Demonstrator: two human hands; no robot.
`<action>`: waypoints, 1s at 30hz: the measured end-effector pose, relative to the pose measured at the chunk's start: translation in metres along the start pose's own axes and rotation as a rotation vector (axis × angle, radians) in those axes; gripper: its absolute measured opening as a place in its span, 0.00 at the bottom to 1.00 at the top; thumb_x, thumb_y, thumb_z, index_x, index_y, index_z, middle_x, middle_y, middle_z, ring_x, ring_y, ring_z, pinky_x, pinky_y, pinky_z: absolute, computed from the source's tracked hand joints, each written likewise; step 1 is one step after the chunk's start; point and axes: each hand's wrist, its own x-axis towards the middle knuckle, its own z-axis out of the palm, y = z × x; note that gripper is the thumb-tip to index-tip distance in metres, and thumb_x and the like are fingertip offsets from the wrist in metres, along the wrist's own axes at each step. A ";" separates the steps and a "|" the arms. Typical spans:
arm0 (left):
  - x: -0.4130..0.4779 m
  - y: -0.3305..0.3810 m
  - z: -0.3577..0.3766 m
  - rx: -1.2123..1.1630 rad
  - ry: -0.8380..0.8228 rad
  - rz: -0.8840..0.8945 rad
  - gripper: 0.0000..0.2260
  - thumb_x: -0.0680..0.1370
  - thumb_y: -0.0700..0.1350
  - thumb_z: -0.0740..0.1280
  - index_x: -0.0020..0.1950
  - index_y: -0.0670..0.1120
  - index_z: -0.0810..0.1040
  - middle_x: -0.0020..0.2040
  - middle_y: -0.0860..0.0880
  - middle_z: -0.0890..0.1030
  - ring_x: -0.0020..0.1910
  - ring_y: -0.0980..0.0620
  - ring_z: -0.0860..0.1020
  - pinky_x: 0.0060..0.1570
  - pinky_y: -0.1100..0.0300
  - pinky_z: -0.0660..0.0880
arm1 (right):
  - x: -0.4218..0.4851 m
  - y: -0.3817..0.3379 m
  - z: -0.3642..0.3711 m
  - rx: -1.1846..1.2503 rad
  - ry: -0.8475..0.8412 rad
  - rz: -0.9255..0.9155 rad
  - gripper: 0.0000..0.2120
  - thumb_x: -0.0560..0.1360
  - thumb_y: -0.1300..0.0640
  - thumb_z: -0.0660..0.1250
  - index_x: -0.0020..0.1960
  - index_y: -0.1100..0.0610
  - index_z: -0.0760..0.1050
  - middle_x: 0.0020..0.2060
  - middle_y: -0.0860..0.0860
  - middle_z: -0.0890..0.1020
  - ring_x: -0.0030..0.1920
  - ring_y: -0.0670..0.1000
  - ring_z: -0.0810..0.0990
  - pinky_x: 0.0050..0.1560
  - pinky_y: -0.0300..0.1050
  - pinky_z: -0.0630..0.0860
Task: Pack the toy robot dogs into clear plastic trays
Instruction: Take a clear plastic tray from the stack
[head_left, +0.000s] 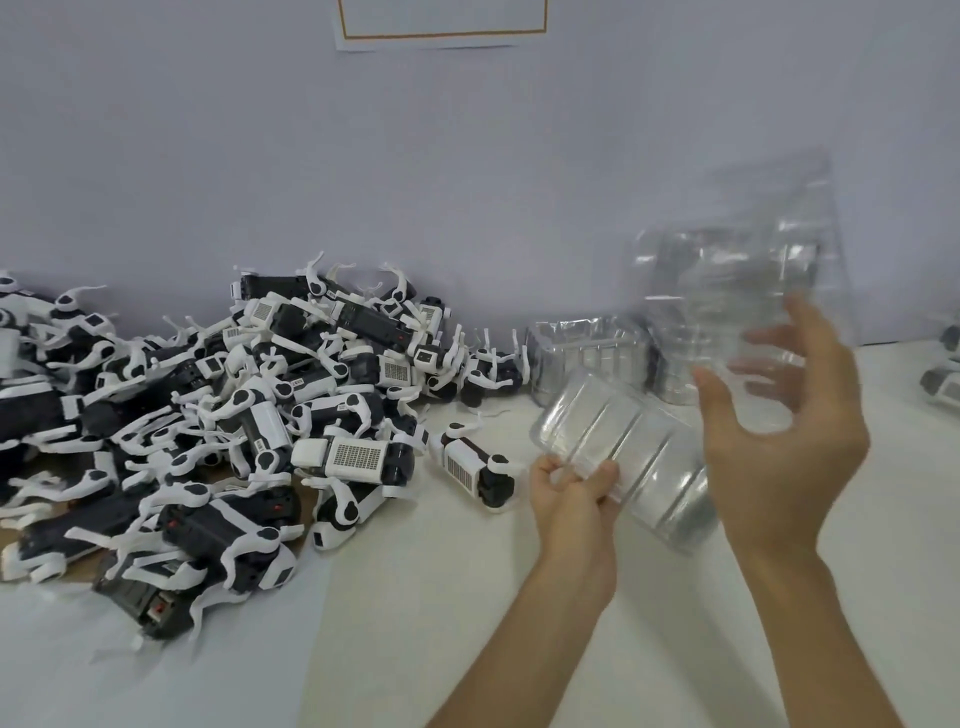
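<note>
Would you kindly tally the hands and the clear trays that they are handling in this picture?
Hands: 2, left hand and right hand
Trays handled: 2, ribbed tray gripped by the left, blurred tray at the right
Total: 4
The heap of toy dogs and the stacked trays cannot be counted.

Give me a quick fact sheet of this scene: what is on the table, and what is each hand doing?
Pile: black-and-white plastic toy robot dogs, heaped on the left of the white table
Left hand: grips one corner of a clear ribbed plastic tray
Right hand: fingers spread beside a blurred second clear tray; contact unclear
Spare trays: clear plastic stack near the wall
Packed so far: no dog in the held tray
</note>
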 end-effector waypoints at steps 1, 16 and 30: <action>0.007 -0.008 0.005 -0.003 0.052 0.009 0.17 0.75 0.25 0.67 0.53 0.44 0.67 0.46 0.42 0.76 0.38 0.52 0.79 0.43 0.59 0.82 | -0.001 0.001 0.002 -0.003 -0.013 -0.036 0.24 0.74 0.63 0.75 0.69 0.56 0.74 0.54 0.47 0.78 0.49 0.52 0.81 0.52 0.41 0.77; -0.020 0.125 -0.097 0.637 -0.365 -0.364 0.23 0.85 0.57 0.54 0.66 0.41 0.77 0.60 0.34 0.82 0.56 0.35 0.83 0.52 0.48 0.82 | -0.012 -0.046 -0.047 -0.148 -1.023 -0.280 0.24 0.74 0.50 0.68 0.66 0.31 0.72 0.51 0.30 0.76 0.47 0.33 0.77 0.40 0.32 0.72; -0.050 0.147 -0.144 1.043 -0.268 0.032 0.29 0.67 0.64 0.73 0.67 0.61 0.76 0.65 0.50 0.78 0.50 0.46 0.85 0.42 0.56 0.80 | -0.027 -0.050 0.022 -0.007 -1.351 0.224 0.10 0.80 0.54 0.66 0.53 0.39 0.82 0.45 0.38 0.84 0.46 0.37 0.82 0.48 0.41 0.79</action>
